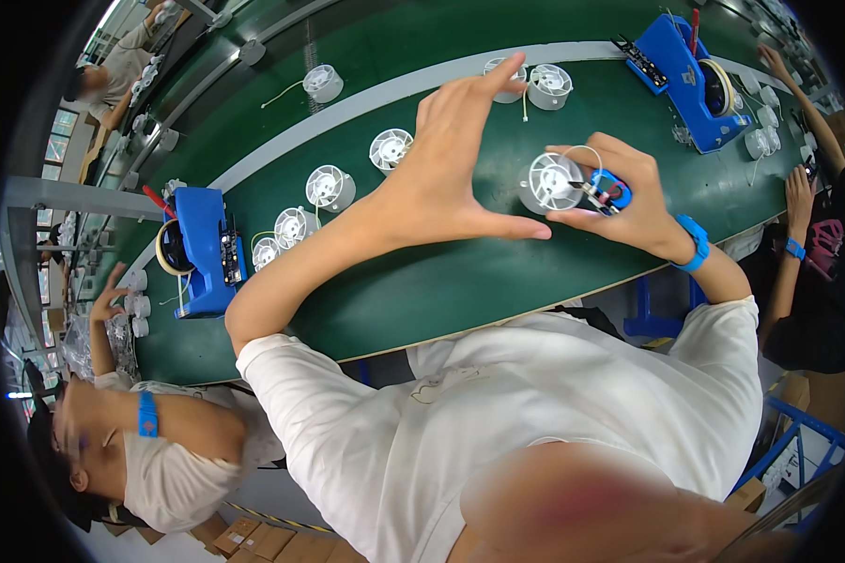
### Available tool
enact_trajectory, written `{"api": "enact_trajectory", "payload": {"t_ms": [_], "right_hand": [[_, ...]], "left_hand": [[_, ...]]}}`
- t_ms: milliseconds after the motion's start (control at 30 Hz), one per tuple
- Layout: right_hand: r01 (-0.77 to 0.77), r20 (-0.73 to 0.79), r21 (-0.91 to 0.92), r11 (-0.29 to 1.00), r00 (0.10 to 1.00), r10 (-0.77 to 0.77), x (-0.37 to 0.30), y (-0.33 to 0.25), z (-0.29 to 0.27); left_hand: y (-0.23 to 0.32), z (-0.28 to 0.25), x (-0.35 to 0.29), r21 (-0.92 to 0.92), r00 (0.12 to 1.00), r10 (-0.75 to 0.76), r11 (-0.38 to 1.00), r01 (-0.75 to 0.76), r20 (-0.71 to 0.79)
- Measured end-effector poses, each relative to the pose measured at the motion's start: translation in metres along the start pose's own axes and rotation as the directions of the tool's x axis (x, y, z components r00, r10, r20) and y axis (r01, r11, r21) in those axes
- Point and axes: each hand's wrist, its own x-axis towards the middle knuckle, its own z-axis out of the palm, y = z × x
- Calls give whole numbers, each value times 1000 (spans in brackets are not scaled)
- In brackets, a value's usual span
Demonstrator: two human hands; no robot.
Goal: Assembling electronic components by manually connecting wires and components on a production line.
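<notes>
In the head view, the only one, holds a white fan unit (551, 181) between thumb and forefinger of the right hand (646, 211), over the green surface (394, 300), with no telling whether lifted or resting. Grips in that same hand a blue-handled tool (613, 190), metal tip aimed at the right side of the unit, too small to tell if touching. Reaches out with the left hand (446, 164), fingers spread wide and holding nothing, thumb near the unit but apart from it. Probably partway through work on this piece, to judge by the nearness of the tool and by the thin white wire (584, 146) looping loose beside the forefinger; cannot say what exactly has been done to it. To the left, a row of four similar units (330, 188); by the left fingertips, two more units (549, 86), one partly hidden; past the grey strip (385, 97), a lone unit (323, 84) with wire trailing. Looks far from through if these are waiting, yet impossible to sort finished from unfinished by sight. At either side, a blue stand, right (681, 89) and left (204, 291), untouched by either hand.
</notes>
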Motion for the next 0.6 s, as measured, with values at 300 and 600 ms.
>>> {"api": "enact_trajectory", "payload": {"t_ms": [300,600], "right_hand": [[102,-53,80,992,994,-98,15,12,1],[-166,261,611,774,965,1,25,48,-29]], "left_hand": [[-3,16,13,-104,962,-166,976,192,215],[-37,-8,30,17,973,-180,984,180,142]]}}
